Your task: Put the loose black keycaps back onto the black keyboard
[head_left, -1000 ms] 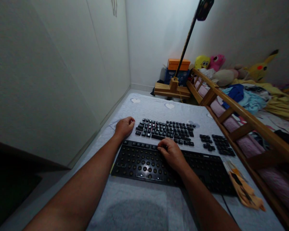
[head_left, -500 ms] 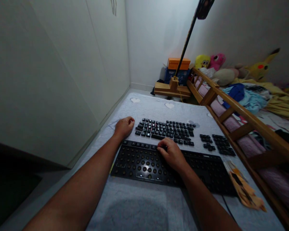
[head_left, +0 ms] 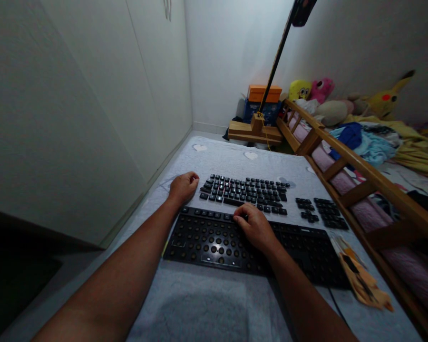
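A black keyboard (head_left: pixel 207 240) lies on the cloth, mostly stripped, its round key domes showing and a few keycaps (head_left: pixel 203 213) fitted along its top row. Over the right end of that row, my right hand (head_left: pixel 255 225) is closed in a pinch, its fingertips at what looks like a keycap. My left hand (head_left: pixel 184 187) rests on the cloth beyond the keyboard's far left corner, fingers curled closed; whatever is in them is hidden. Just to its right, loose keycaps (head_left: pixel 248 191) are laid out in rows. More loose keycaps (head_left: pixel 328 213) form blocks farther right.
An orange cloth or pouch (head_left: pixel 367 285) with a dark slim tool on it lies beside the keyboard's right end. A cable (head_left: pixel 337 306) runs toward me. A wooden bed rail (head_left: pixel 364 180) borders the right side, white cabinet doors (head_left: pixel 92 118) the left. Behind stands a wooden-based pole (head_left: pixel 257 126).
Both hands stay almost where they were. The right fingertips have shifted very slightly at the keyboard's top row; the keycaps look unchanged.
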Tool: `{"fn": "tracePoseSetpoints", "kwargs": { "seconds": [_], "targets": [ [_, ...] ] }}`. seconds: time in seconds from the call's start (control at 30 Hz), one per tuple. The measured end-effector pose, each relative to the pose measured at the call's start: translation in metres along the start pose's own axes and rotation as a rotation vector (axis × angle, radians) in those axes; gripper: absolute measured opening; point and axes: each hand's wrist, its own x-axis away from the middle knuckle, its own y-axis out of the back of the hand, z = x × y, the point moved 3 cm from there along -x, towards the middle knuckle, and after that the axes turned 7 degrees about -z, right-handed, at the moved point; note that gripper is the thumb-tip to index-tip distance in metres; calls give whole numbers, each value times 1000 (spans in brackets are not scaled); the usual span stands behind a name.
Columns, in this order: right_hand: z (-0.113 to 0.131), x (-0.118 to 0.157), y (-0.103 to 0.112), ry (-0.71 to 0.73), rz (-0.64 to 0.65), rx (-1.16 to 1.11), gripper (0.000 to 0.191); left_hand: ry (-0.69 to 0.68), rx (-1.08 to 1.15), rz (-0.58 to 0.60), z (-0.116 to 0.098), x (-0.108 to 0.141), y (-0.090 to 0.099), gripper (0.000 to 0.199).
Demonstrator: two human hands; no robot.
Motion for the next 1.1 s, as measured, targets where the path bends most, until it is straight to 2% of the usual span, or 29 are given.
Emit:
{"fn": "tracePoseSetpoints", "kwargs": {
  "seconds": [0.37, 0.63, 1.1],
  "targets": [
    [5, 0, -3, 26, -5, 76, 12, -3, -11, 4, -2, 0, 1, 27],
    [3, -2, -4, -39, -1, 50, 11, -7, -9, 2, -1, 0, 0, 27],
    [2, -3, -7, -13, 16, 59, 13, -6, -12, 0, -1, 0, 1, 25]
  ]
}}
